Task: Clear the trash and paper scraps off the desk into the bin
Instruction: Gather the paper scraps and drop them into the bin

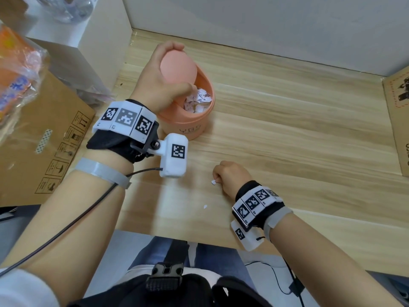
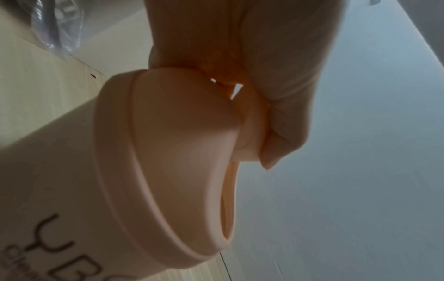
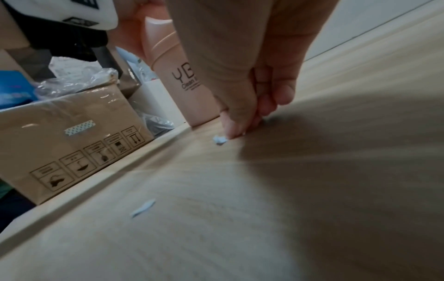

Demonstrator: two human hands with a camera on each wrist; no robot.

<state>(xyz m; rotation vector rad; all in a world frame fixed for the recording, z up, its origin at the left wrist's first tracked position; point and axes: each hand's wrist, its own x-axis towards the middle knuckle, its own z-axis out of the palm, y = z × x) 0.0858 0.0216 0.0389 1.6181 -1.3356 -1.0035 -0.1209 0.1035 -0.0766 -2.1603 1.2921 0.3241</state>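
Note:
A salmon-pink desk bin [image 1: 188, 125] stands at the back left of the wooden desk [image 1: 298, 134]. My left hand [image 1: 159, 74] grips its swing lid [image 1: 178, 69] and holds it tilted up, fingers over the top edge, thumb on the lower edge. Crumpled white paper scraps [image 1: 198, 100] fill the opening. In the left wrist view the fingers [image 2: 283, 106] curl over the lid [image 2: 251, 133]. My right hand [image 1: 230, 177] is down on the desk, thumb and forefinger pinching a tiny white scrap [image 1: 213, 182] [image 3: 220, 139]. Another small scrap [image 1: 205, 206] [image 3: 143, 208] lies nearer me.
A taped cardboard box [image 1: 44, 151] stands against the desk's left edge, with an orange plastic bag [image 1: 17, 69] above it. Another cardboard box [image 1: 398, 120] sits at the right edge. White walls close off the back and the left corner.

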